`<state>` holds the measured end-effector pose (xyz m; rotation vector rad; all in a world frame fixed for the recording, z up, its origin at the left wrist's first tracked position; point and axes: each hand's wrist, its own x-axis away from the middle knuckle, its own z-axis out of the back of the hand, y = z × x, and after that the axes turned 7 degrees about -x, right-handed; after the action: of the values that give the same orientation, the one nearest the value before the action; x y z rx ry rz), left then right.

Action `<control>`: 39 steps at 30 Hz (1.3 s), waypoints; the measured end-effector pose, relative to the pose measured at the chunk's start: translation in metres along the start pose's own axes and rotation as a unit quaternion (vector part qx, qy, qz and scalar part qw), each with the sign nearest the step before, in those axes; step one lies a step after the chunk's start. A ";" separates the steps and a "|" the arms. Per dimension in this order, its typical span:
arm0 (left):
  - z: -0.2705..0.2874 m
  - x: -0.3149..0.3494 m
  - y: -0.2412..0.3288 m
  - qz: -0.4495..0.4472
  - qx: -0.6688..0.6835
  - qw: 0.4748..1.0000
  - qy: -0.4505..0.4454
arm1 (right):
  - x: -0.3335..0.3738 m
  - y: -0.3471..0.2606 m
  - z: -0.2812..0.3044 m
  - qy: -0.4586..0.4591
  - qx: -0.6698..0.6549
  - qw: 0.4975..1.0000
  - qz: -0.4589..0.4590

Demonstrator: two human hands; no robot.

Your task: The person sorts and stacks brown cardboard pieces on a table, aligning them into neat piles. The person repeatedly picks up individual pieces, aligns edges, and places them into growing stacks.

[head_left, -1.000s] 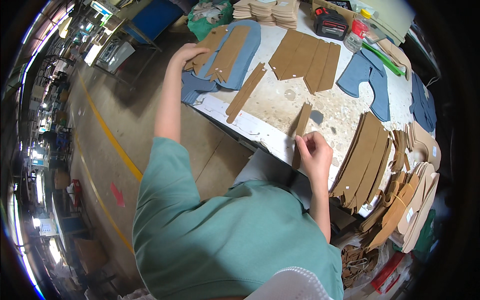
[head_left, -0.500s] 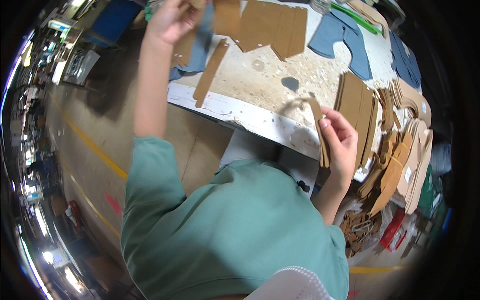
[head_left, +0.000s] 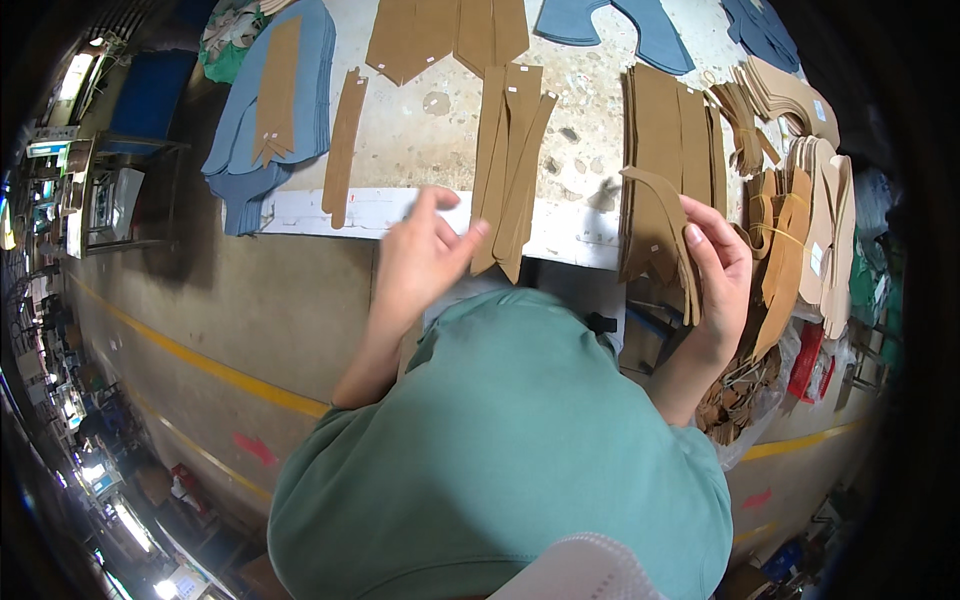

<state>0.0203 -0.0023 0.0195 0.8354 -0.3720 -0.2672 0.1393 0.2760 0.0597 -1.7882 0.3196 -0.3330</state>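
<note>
My right hand pinches a few narrow brown leather-like strips between thumb and fingers. They bend over at the top and hang beside a stack of wide brown pieces. At the table's front edge my left hand, slightly blurred, has its fingers apart with nothing visible in them. Its thumb is close to a loose bunch of long brown strips, whose lower ends stick out past the edge. Left of that hand lies a narrow pair of brown strips.
Blue cut pieces are stacked at the left, a notched brown piece on top. Farther back are pointed brown pieces and a curved blue piece. Tied brown bundles and beige pieces crowd the right. A bag of scraps stands below.
My left hand has come back from the far left to the table's front edge. A bunch of brown strips now lies beside it. My right hand still holds its strips. The view has shifted.
</note>
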 end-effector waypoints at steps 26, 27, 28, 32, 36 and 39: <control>0.085 0.017 -0.046 -0.062 0.439 0.890 0.107 | -0.025 0.088 -0.105 -0.023 0.086 0.995 -0.043; 0.086 0.019 -0.049 -0.060 0.440 0.889 0.110 | -0.023 0.090 -0.102 -0.030 0.114 0.993 -0.031; 0.086 0.021 -0.050 -0.057 0.441 0.888 0.114 | -0.021 0.090 -0.099 -0.035 0.142 0.989 -0.034; 0.087 0.019 -0.050 -0.019 0.400 0.905 0.143 | -0.013 0.086 -0.086 -0.014 0.206 0.978 -0.030; 0.089 0.009 -0.047 -0.046 0.409 0.903 0.122 | -0.009 0.080 -0.079 -0.009 0.229 0.973 -0.017; 0.090 0.004 -0.046 -0.054 0.405 0.904 0.126 | -0.013 0.080 -0.078 0.002 0.255 0.967 0.012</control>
<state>-0.0175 -0.0935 0.0405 1.6976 -0.1824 -0.0931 0.0936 0.1929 -0.0002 -1.2774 0.2314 -0.3642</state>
